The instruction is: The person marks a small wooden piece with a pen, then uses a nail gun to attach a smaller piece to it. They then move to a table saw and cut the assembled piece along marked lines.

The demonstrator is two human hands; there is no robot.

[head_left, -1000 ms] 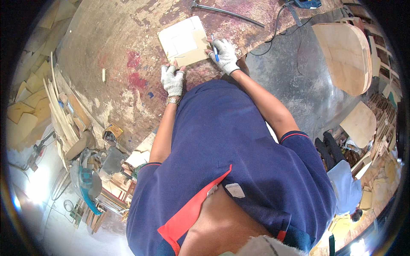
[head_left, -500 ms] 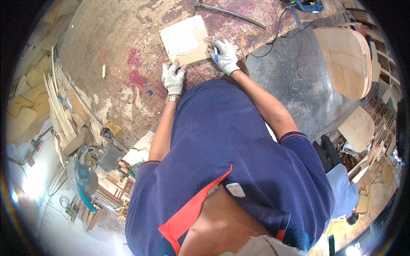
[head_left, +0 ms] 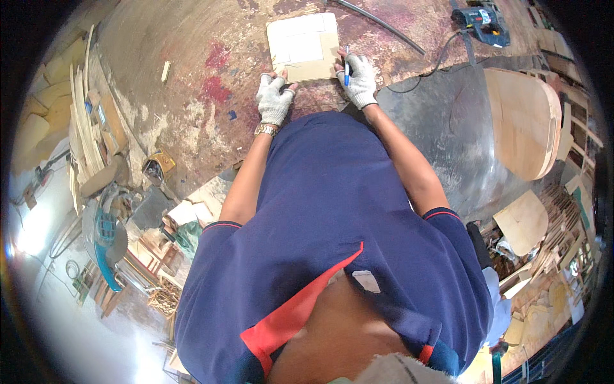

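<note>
A tan board or card (head_left: 313,71) with white paper (head_left: 302,42) on its face lies flat on the worn work table. My left hand (head_left: 275,99), in a grey fingerless glove, grips its near left corner with thumb and fingers. On the opposite side, my right hand (head_left: 359,82), gloved the same way, holds a blue and white pen (head_left: 346,72). The fingertips of that hand touch the board's right edge. I cannot make out whether the pen's tip meets any surface. A metal watch (head_left: 267,130) circles my left wrist.
Beyond the board lies a dark metal rod (head_left: 384,25). A blue power tool (head_left: 483,25) with a black cable rests at the far right. Curved plywood panels (head_left: 523,121) stand right of the table (head_left: 141,38). Wood strips (head_left: 82,121) and a teal circular saw (head_left: 107,237) are at the left.
The view has shifted and turned slightly, so the board now appears squarer and farther up and right. Both hands stay at its edges, and the pen remains in my right hand.
</note>
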